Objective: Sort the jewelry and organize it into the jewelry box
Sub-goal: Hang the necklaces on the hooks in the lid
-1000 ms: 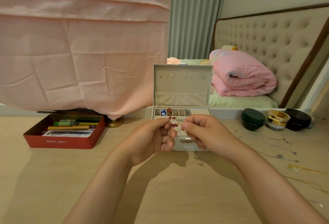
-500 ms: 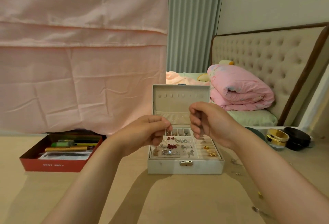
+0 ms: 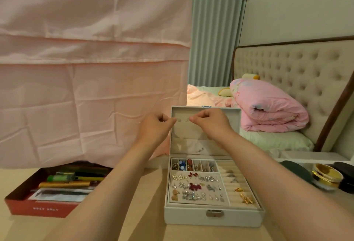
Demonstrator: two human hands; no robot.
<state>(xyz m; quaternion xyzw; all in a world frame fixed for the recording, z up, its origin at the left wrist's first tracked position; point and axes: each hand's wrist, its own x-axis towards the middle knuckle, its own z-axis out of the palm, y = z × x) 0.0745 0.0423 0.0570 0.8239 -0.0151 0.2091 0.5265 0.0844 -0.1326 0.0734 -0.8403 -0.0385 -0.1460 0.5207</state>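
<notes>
A white jewelry box (image 3: 210, 219) stands open on the wooden table, its lid (image 3: 232, 126) upright. The tray holds several earrings and charms (image 3: 193, 187), small compartments of beads (image 3: 188, 165), and gold pieces (image 3: 247, 198) in the ring rolls. Both my hands are raised in front of the lid's hook row. My left hand (image 3: 155, 127) and my right hand (image 3: 210, 124) each pinch an end of a very thin chain, barely visible between the fingertips. A small pendant (image 3: 200, 149) hangs lower, in front of the lid pocket.
A red tin (image 3: 38, 209) of pens and papers sits at the left. At the right stand a gold-lidded jar (image 3: 326, 176) and two dark round cases (image 3: 296, 171). A pink cloth (image 3: 86, 68) hangs behind; a bed with a rolled quilt (image 3: 268, 110) lies beyond.
Both hands have risen from just above the tray to the hook row in the lid, still pinching. The camera tilted up and closer to the box.
</notes>
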